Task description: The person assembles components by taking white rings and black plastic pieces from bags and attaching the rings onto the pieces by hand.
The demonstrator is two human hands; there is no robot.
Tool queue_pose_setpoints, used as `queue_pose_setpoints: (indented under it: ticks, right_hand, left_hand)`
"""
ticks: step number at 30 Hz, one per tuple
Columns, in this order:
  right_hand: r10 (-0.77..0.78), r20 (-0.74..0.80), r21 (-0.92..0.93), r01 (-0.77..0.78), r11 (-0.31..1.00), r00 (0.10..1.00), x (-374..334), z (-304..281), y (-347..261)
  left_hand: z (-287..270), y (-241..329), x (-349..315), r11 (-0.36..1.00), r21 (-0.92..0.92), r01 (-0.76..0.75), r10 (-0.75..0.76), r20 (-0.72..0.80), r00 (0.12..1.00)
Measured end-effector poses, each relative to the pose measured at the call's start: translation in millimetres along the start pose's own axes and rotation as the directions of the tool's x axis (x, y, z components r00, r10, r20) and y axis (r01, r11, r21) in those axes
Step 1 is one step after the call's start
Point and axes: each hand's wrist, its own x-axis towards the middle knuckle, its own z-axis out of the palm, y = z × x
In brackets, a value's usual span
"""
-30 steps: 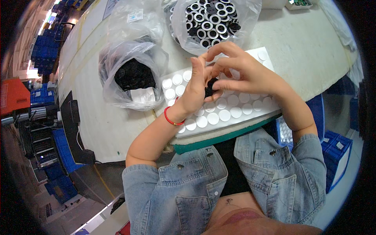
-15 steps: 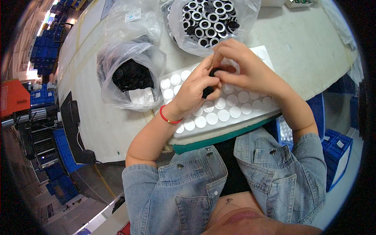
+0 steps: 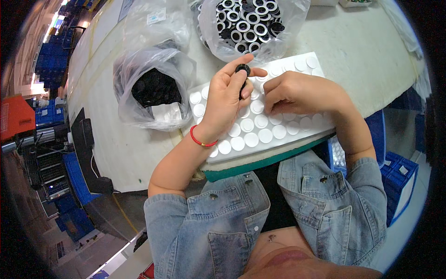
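My left hand (image 3: 223,100) pinches a black round disc (image 3: 243,69) between thumb and forefinger. Something dark also shows lower down among its curled fingers. Beneath both hands lies a white tray (image 3: 286,138) with rows of white round discs (image 3: 251,140). My right hand (image 3: 302,93) is over the middle of the tray, its fingers bent down at the discs. The fingertips are partly hidden, so what they hold, if anything, does not show. The two hands are apart.
Beyond the tray, a clear plastic bag (image 3: 293,25) holds many black-and-silver rings (image 3: 253,18). Left of the tray stands another open bag with black pieces (image 3: 155,88) and a white label. A green strip (image 3: 260,170) edges the table. Blue crates (image 3: 399,181) stand at right.
My hands were together on the black piece; now they are apart. The right hand has come down to the tray, while the left has turned, keeping a black disc in its fingers.
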Motion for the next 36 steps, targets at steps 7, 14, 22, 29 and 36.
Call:
queue_pose_setpoints:
  ticks: [7, 14, 22, 29, 36]
  right_hand:
    - [0.045, 0.132, -0.127, -0.029, 0.991, 0.99, 4.2, 7.6, -0.9]
    - [0.013, 0.201, -0.197, 0.027, 0.98, 0.979, -1.7, 4.5, -2.7]
    - [-0.19, 0.232, 0.284, 0.12, 0.951, 0.954, -7.5, -17.1, 2.1]
    - [0.183, -0.33, 0.497, 0.006, 0.868, 0.926, 5.0, -4.4, 4.8]
    - [0.19, -0.481, 0.322, -0.029, 0.946, 0.856, 11.8, 3.9, 6.5]
  left_hand:
    - [-3.5, -2.6, 1.1, 0.997, 0.079, -0.004, 0.002, 0.025, 1.0]
    - [-4.0, -6.5, 1.3, 0.993, 0.116, -0.035, 0.03, 0.049, 0.998]
    - [-3.7, -5.3, 0.4, 0.995, 0.093, -0.046, 0.039, 0.076, 0.996]
    - [-7.3, -3.7, -0.8, 0.938, 0.346, 0.0, -0.048, 0.131, 0.99]
    - [2.0, -1.0, -3.0, 0.957, 0.287, 0.028, -0.074, 0.152, 0.986]
